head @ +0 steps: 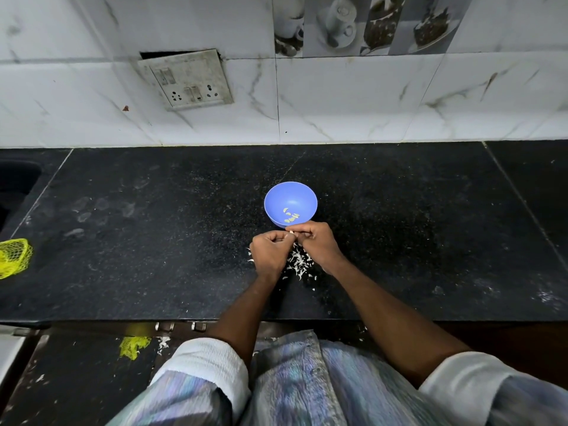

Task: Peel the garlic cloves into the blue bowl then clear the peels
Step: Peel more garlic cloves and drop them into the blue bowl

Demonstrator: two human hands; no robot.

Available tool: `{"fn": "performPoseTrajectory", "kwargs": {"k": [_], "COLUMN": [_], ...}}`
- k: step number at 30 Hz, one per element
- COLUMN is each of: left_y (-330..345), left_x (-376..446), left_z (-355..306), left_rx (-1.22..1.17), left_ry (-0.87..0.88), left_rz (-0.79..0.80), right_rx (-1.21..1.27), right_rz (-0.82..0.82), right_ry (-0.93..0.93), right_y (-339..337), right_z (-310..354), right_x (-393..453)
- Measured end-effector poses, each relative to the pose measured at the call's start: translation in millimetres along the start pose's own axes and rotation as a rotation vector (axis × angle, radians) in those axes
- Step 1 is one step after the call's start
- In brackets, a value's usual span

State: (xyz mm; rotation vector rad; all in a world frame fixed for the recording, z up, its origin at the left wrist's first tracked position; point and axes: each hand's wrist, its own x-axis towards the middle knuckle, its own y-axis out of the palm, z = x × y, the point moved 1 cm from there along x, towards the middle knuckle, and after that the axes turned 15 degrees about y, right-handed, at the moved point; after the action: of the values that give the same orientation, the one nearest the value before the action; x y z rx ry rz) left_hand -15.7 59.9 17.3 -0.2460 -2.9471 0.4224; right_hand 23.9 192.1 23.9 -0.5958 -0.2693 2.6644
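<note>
A blue bowl (290, 195) stands in the middle of the black counter with several peeled garlic cloves (290, 214) in it. Just in front of the bowl, my left hand (270, 252) and my right hand (318, 242) meet with curled fingers and pinch a small pale garlic clove (290, 231) between them. Only its tip shows. A heap of white garlic peels (299, 262) lies on the counter under and between my hands.
The black stone counter (153, 241) runs up to a white tiled wall with a socket plate (187, 79). A yellow mesh bag (13, 256) lies at the left edge near a dark sink (15, 182). More yellow mesh (132, 345) and peel scraps lie on the floor.
</note>
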Motion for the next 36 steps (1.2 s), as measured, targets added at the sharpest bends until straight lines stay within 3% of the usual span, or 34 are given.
{"fn": "performPoseTrajectory", "kwargs": {"k": [7,27,36], "left_y": [-4,-3,-5], "left_x": [-3,-4,-2], "left_z": [-2,9,6], "left_rx": [0.046,0.024,0.141], "left_ry": [0.029,0.047,0.081], "left_rz": [0.026,0.076,0.102], "right_rx": [0.205,0.298,0.317], "right_rz": [0.086,0.107,0.047], "right_ry": [0.153,0.278,0.312], "right_y": [-1,-5,-8], "right_z": [3,1,4], "right_x": [-3,-4,-2]}}
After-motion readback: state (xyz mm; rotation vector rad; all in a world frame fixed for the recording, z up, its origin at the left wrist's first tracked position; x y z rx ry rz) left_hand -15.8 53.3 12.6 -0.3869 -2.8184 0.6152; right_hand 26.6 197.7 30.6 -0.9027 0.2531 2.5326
